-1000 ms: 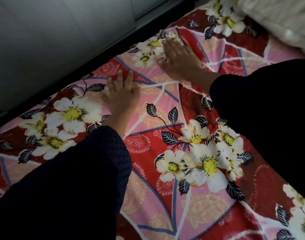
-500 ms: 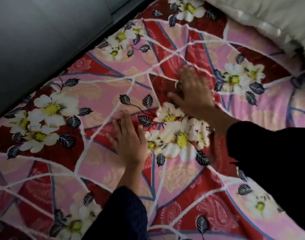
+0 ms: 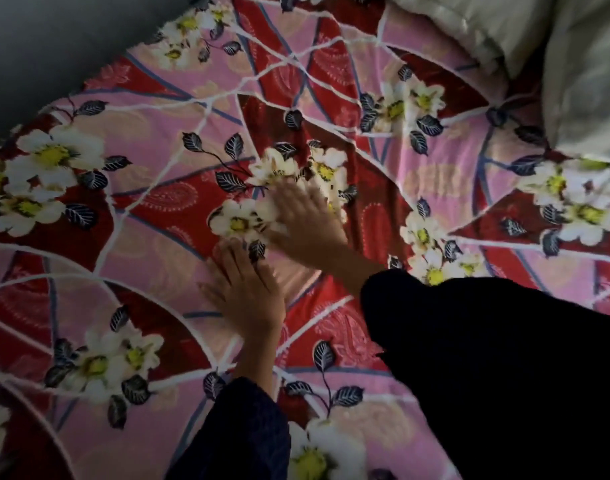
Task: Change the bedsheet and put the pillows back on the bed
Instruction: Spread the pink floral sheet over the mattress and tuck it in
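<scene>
- Head view: the bedsheet [image 3: 151, 140], red and pink with white flowers, lies spread over nearly the whole frame.
- The left hand [image 3: 248, 289], at centre, lies flat on the sheet with fingers straight, holding nothing.
- The right hand [image 3: 303, 216], just above it, also presses flat, fingers blurred.
- A pale pillow [image 3: 504, 32] rests on the sheet at the upper right.
- Dark sleeves [image 3: 487, 358] fill the lower right.

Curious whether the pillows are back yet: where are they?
Head view, top right corner: the pale pillows lie on the floral bedsheet, beyond the right hand.
</scene>
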